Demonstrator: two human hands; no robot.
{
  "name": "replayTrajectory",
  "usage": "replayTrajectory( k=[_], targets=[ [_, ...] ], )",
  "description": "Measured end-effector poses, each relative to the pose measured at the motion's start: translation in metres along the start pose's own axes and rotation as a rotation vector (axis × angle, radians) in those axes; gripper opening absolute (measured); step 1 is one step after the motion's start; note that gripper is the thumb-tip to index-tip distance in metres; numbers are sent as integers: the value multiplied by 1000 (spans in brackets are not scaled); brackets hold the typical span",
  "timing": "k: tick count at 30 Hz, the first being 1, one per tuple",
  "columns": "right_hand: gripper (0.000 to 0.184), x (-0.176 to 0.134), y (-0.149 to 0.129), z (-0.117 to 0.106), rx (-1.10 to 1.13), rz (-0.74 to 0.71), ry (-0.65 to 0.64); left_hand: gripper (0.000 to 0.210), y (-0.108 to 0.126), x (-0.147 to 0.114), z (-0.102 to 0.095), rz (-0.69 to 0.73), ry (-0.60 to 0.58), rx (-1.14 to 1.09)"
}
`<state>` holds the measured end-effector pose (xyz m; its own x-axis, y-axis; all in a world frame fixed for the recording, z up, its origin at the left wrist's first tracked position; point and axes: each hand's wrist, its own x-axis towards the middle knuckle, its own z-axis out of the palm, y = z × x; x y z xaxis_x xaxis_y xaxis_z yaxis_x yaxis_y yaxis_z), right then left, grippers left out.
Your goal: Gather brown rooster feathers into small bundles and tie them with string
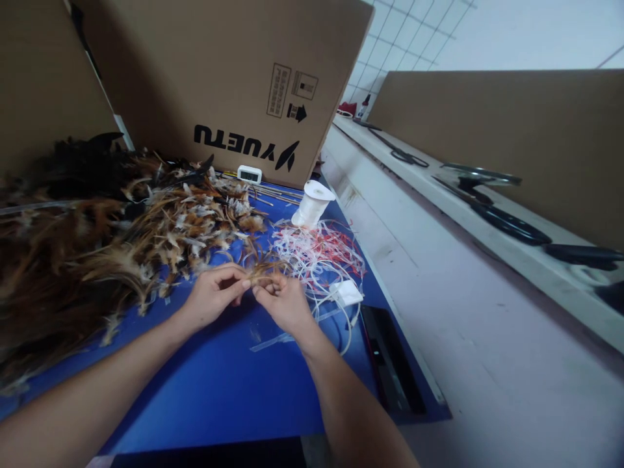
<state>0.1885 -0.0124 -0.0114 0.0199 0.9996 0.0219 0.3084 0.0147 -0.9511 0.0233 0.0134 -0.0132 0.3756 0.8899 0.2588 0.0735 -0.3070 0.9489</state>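
My left hand (217, 292) and my right hand (283, 300) meet above the blue table (229, 383), fingertips almost touching. Both pinch a small bunch of brown feathers (266, 268), whose tips fan out past my fingers. Thumb and index finger are closed on each side; the exact grip points are partly hidden. Left of my hands spreads a large heap of brown, black and white feathers (170, 227). Close to my right hand lies a tangle of white and red strips (322, 250). A white spool (312, 205) stands behind that tangle.
A white charger (346, 292) with its cable lies right of my hands, above a dark phone-like slab (392, 361). Thin sticks (275, 192) and a small digital clock (249, 174) sit before a big cardboard box (219, 78). Scissors (409, 158) rest on the right-hand ledge (439, 195).
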Motion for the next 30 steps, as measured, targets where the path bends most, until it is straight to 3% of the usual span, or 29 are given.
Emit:
replayTrajectory(
  k=[4, 8, 15, 20, 25, 30],
  targets=[
    [10, -4, -2, -6, -161, -140, 16, 22, -2, 1, -1, 11, 15, 66],
    [15, -11, -10, -12, -485, -347, 30, 22, -2, 0, -3, 58, 41, 216],
    [22, -19, -19, -14, -908, -570, 78, 19, 7, -1, -3, 307, 75, 532],
    [20, -24, -23, -14, -1010, -700, 120, 17, 4, -5, -1, 443, 29, 650],
    [18, -27, -30, -17, -1099, -794, 79, 20, 6, -9, 1, 458, -59, 737],
    [21, -24, -32, -24, -1052, -796, 20, 23, 9, -11, 1, 486, -148, 784]
  ],
)
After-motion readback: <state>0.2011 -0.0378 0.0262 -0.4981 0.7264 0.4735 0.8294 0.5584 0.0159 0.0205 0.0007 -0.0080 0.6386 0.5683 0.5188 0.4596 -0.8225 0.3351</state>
